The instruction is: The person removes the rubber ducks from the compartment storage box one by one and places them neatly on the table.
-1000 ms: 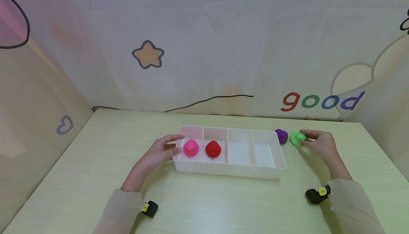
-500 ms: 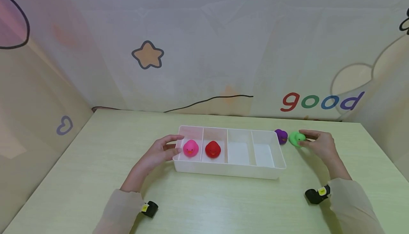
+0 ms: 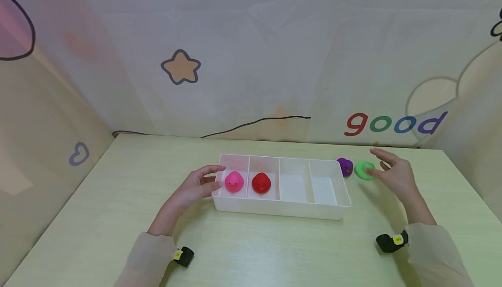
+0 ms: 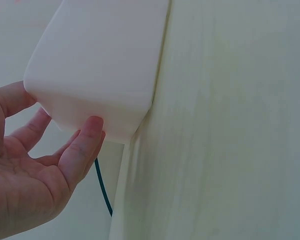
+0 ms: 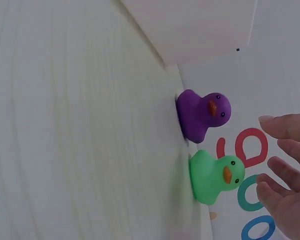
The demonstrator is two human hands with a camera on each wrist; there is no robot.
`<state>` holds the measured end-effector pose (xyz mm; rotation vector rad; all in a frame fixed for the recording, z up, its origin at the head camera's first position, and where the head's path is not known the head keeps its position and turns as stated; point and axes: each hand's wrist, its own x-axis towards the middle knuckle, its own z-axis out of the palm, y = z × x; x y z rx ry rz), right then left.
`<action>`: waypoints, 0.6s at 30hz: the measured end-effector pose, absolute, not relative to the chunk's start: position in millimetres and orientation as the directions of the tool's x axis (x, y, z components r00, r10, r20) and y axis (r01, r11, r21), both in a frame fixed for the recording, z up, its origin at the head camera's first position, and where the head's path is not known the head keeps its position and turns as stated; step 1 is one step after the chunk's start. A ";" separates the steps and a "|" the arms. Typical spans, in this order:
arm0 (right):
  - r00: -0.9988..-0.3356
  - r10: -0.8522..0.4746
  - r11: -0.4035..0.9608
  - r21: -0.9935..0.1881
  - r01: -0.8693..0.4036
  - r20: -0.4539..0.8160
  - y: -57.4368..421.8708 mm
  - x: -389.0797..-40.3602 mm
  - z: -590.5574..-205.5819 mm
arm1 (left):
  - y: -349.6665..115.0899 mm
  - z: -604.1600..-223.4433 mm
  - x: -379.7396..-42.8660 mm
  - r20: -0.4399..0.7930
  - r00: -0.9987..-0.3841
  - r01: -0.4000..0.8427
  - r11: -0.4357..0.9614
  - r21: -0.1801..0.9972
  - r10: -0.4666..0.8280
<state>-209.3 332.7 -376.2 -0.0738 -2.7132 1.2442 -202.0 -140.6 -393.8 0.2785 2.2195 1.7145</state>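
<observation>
My left hand (image 3: 198, 184) grips the left end of a white four-compartment tray (image 3: 274, 208). In the left wrist view its fingers (image 4: 82, 145) lie on the outside of the end wall, while the thumb tip is hidden at the rim. A pink rubber duck (image 3: 234, 182) sits in the leftmost compartment and a red rubber duck (image 3: 261, 183) in the one beside it. My right hand (image 3: 398, 178) is spread by a green rubber duck (image 5: 215, 176), holding nothing; the right wrist view has fingers and duck apart. A purple rubber duck (image 5: 202, 115) stands between the green one and the tray.
The ducks outside the tray stand on a pale wood-grain table (image 3: 255, 252), toward its back right. A printed cloth backdrop (image 3: 251, 60) rises behind the table and along its sides. Each wrist carries a small black camera, including the right camera (image 3: 392, 242).
My right hand has let go of the green duck: its fingers have spread and lifted off, and the duck stays in place. The left hand and tray have not moved.
</observation>
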 end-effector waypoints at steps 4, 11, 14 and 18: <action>-0.982 0.102 0.630 -0.774 -0.062 0.161 322.5 -205.3 -370.1 | -140.6 -393.3 -201.8 -0.139 -0.932 -0.049 0.264 0.963 0.336; -0.971 0.073 0.618 -0.775 -0.136 0.228 298.6 -195.4 -359.1 | -140.5 -393.1 -202.1 -0.150 -0.935 -0.062 0.270 0.961 0.321; -0.972 0.053 0.606 -0.781 -0.150 0.227 289.5 -190.6 -355.0 | -140.4 -393.5 -202.6 -0.150 -0.935 -0.063 0.267 0.962 0.321; -0.978 0.020 0.595 -0.789 -0.156 0.209 277.7 -183.2 -350.1 | -140.6 -394.2 -202.7 -0.140 -0.934 -0.054 0.259 0.964 0.329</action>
